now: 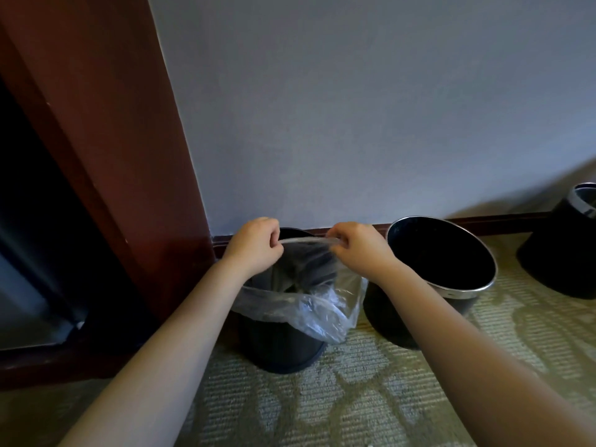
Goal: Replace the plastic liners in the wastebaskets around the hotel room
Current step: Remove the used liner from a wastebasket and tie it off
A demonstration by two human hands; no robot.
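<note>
A black wastebasket (pixel 277 346) stands on the carpet against the wall. A clear plastic liner (pixel 309 304) hangs in it, its near edge folded over the front rim. My left hand (pixel 254 245) and my right hand (pixel 358 245) each pinch the liner's far edge, which is stretched taut between them above the back of the basket. The liner's bottom is hidden inside the basket.
A second black wastebasket (pixel 451 285) with a metal rim stands just to the right, with no liner in it. A third one (pixel 561 250) sits at the far right edge. A dark red wooden door frame (pixel 129 188) rises at the left. Patterned carpet (pixel 338 398) covers the floor.
</note>
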